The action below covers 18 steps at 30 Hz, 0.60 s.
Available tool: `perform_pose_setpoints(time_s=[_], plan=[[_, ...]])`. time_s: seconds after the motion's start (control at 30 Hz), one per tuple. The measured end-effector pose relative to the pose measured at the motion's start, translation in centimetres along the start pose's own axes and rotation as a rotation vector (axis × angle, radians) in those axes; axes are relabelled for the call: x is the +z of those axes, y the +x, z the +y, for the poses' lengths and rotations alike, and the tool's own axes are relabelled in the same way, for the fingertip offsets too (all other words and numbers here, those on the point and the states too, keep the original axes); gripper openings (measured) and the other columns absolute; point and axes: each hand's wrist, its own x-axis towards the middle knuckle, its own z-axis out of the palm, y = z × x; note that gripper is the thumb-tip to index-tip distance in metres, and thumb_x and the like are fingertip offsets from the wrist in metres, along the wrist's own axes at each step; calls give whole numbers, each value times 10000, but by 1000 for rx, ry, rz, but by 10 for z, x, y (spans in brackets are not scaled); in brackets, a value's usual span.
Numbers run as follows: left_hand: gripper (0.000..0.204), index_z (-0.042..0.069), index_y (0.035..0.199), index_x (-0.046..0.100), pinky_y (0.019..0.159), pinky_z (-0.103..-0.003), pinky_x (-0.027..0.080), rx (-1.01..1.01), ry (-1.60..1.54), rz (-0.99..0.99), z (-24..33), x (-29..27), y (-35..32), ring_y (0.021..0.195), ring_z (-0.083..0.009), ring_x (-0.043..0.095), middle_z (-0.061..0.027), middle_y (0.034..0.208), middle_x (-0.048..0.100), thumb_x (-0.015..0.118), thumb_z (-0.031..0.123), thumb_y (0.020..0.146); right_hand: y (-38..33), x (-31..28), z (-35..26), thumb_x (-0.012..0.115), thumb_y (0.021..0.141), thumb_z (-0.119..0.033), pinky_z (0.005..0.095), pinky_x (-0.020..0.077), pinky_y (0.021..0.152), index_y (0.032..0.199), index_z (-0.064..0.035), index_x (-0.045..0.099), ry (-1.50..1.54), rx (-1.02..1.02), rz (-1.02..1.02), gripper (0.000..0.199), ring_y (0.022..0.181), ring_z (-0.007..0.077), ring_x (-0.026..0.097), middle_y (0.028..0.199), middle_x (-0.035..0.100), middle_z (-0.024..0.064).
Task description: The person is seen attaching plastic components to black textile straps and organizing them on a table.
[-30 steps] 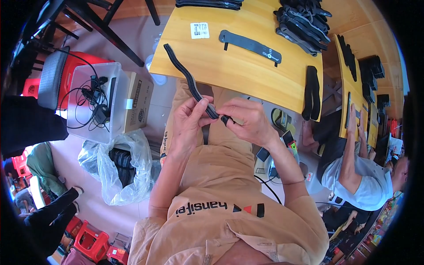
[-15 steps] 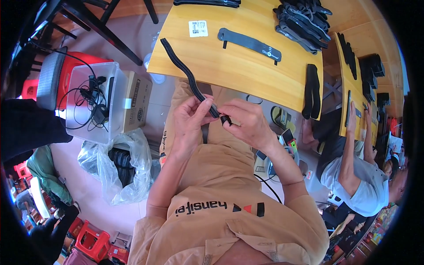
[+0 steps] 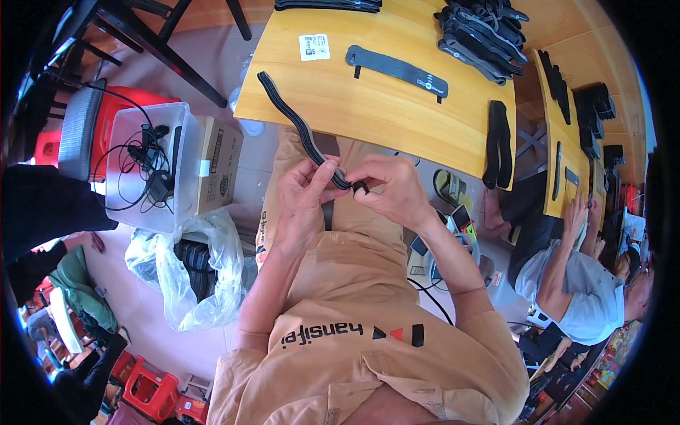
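Note:
A long black strap [image 3: 292, 118] with lighter lengthwise stripes runs from over the table's near edge down to my hands, above my lap. My left hand [image 3: 306, 188] pinches it near its lower end between thumb and fingers. Close beside, my right hand [image 3: 392, 185] is closed on the same end, where a short dark loop [image 3: 360, 188] shows at the fingertips. Whether that loop is part of the strap or a separate piece, I cannot tell. On the wooden table [image 3: 354, 106] ahead lies a flat dark grey band [image 3: 397, 71] with two small black tabs.
Dark straps are piled [image 3: 482, 39] at the table's far right; a folded black strap [image 3: 499, 145] hangs over its right edge. A clear bin of cables [image 3: 185, 152], a carton [image 3: 221, 166] and a plastic bag [image 3: 212, 273] stand left. A co-worker [image 3: 574, 290] sits right.
My right fingers have turned a little at the strap's end, and the dark loop has shifted slightly. The co-worker's hands have come down and closer together. Another person's hand has appeared at far left.

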Motion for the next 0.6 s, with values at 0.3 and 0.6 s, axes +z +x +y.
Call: perform_pose_setpoints(time_s=[0.3,0.6], plan=[[300,-44,1079,541,665,-253,546,15,-64,40,3,5,1,748,-113,614,-79,866,617,633,78,821,-1,-3,-4,619,654,36,275,451,531,836,42,625,6,-68,51,181,574,204,562,708,577,125],[453,-49,1144,500,776,-230,504,83,-11,-23,0,3,1,830,-117,609,-89,914,620,675,-54,726,0,2,-9,633,648,12,340,465,558,838,20,608,-156,-151,76,192,641,274,575,746,563,122]])
